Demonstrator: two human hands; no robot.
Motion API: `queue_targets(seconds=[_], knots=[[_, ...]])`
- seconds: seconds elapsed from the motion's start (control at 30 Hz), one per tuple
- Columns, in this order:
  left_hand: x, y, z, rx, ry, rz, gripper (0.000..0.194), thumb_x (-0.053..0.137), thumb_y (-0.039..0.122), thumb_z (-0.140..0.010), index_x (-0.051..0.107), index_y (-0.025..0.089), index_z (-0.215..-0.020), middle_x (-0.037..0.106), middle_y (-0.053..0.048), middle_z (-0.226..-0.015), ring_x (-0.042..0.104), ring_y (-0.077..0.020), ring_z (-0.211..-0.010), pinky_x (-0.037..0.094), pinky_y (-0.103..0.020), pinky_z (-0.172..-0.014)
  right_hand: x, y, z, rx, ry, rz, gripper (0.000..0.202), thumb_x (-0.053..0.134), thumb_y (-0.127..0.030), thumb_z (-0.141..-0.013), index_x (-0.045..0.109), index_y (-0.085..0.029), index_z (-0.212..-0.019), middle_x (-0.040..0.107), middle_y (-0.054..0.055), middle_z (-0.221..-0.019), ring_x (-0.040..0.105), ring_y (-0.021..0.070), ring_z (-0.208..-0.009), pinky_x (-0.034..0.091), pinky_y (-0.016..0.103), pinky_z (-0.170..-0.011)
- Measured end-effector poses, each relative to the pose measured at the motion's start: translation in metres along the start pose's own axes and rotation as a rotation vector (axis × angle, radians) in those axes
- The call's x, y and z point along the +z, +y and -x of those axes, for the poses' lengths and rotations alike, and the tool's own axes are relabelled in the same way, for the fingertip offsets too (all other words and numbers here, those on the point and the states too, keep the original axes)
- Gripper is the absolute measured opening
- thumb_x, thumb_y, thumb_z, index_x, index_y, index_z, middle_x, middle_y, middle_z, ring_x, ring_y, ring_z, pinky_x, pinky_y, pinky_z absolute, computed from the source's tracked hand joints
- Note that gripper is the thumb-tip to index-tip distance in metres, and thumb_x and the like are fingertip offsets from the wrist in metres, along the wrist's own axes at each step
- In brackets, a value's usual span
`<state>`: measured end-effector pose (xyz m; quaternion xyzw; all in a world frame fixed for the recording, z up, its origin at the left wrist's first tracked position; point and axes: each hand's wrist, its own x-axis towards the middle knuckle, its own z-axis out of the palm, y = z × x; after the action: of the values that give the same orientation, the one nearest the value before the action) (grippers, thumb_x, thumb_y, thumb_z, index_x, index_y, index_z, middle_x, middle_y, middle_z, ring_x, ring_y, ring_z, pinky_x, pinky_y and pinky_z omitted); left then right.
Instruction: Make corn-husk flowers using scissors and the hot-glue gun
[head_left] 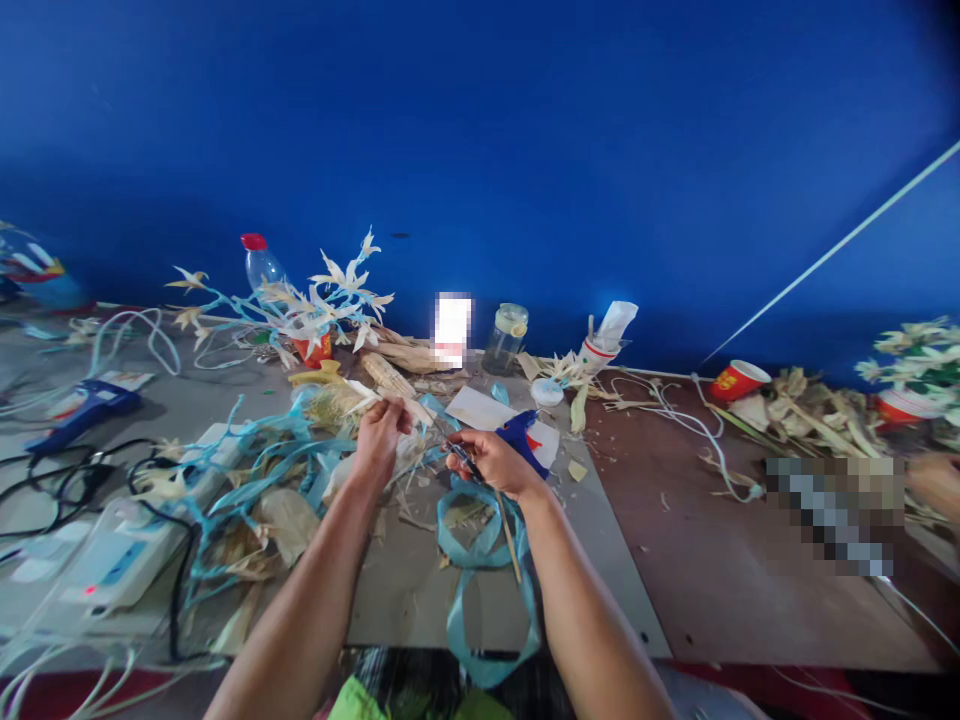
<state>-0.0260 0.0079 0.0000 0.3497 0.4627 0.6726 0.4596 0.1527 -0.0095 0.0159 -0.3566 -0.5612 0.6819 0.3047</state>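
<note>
My left hand (384,436) is closed on a pale strip of corn husk (414,408) near the middle of the table. Close by on its right, my right hand (491,462) is wrapped round dark-handled scissors (463,460), whose blades point toward the strip. A thin stick (510,540) slants down from beneath my right hand. Light-blue ribbon (491,655) lies in loops below that hand and hangs at the table's front edge. Just behind my right hand, a blue glue gun (523,440) rests on white paper (480,408).
Husk flowers on blue stems (330,300) stand at the back left. A power strip (112,555) and cables cover the left side. A glass jar (506,340) and red cup (739,380) stand along the wall. Another person's hand (934,480) shows at far right.
</note>
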Motion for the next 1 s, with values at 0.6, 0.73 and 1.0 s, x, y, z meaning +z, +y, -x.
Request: queue_targets(seconds=[0.6,0.73,1.0], knots=[[-0.006,-0.003,-0.006,0.010,-0.001,0.004,0.028,0.061,0.035,-0.073,0.052,0.016,-0.055,0.049,0.003,-0.046,0.042,-0.0070,-0.042,0.032,-0.021,-0.045,-0.023,-0.016,0.016,0.139,-0.095,0.188,0.041,0.076,-0.034,-0.058,0.061,-0.010,-0.088,0.057,0.001,-0.068,0.044,0.0067,-0.053,0.034,0.022,-0.051],[-0.007,-0.002,-0.007,0.010,-0.031,-0.017,0.028,0.061,0.034,-0.073,0.052,0.016,-0.055,0.048,0.003,-0.045,0.040,-0.0065,-0.041,0.029,-0.021,-0.043,-0.029,-0.013,0.016,0.151,-0.160,0.232,0.044,0.075,-0.040,-0.060,0.061,-0.012,-0.091,0.062,0.005,-0.080,0.044,0.0072,-0.054,0.035,0.023,-0.051],[-0.003,0.002,-0.003,-0.028,-0.099,-0.052,0.028,0.063,0.035,-0.071,0.051,0.016,-0.055,0.047,0.003,-0.046,0.041,-0.0070,-0.042,0.030,-0.021,-0.044,-0.031,-0.009,0.013,0.129,-0.191,0.225,0.044,0.073,-0.040,-0.063,0.061,-0.009,-0.092,0.058,0.001,-0.069,0.044,0.0057,-0.051,0.033,0.021,-0.048]])
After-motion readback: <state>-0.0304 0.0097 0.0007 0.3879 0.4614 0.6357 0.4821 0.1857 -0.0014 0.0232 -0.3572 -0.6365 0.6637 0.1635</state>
